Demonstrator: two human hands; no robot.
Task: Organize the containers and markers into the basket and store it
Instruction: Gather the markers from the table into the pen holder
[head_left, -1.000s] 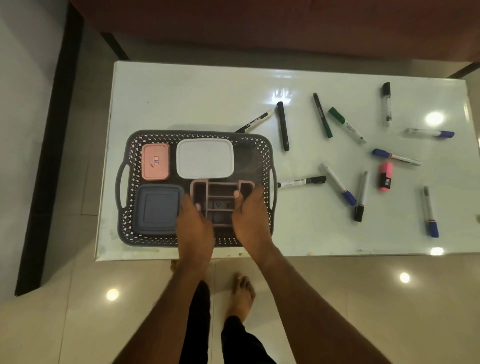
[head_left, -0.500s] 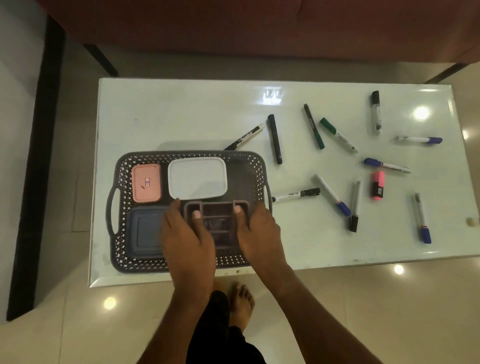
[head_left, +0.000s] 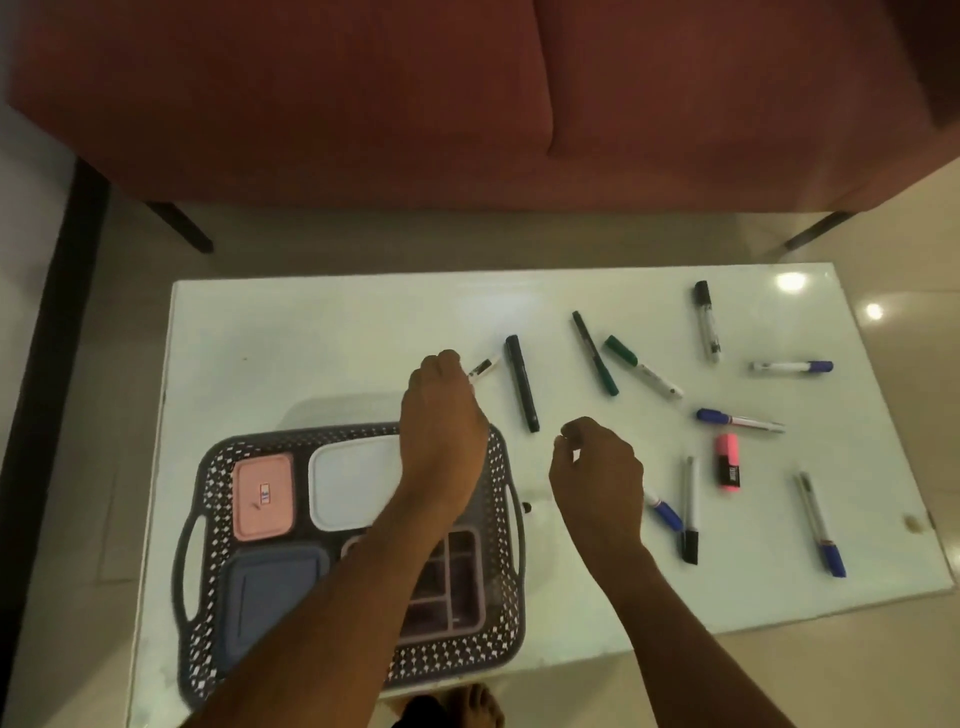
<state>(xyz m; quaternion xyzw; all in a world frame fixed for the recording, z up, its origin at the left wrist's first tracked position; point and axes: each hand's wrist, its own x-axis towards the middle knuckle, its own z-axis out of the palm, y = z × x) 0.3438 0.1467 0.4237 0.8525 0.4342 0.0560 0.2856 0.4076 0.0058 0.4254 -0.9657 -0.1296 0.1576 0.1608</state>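
left hand (head_left: 441, 415): pinches the white marker (head_left: 483, 368) just beyond the basket (head_left: 511, 525)'s far right corner
right hand (head_left: 597, 473): fingers loosely curled, grip empty, right of basket
containers: four already in basket
advice: lift marker clear of rim, lay it flat in the divided tray (head_left: 452, 587); other markers remain on bench (head_left: 322, 353)

Glossy white worktop (head_left: 322, 353) with a basket and scattered markers.
A dark perforated basket (head_left: 511, 561) is set at the near left; to the right, well spread, are laid a black marker (head_left: 522, 383), a green marker (head_left: 595, 353), blue-capped markers (head_left: 792, 367) and a pink highlighter (head_left: 728, 460).
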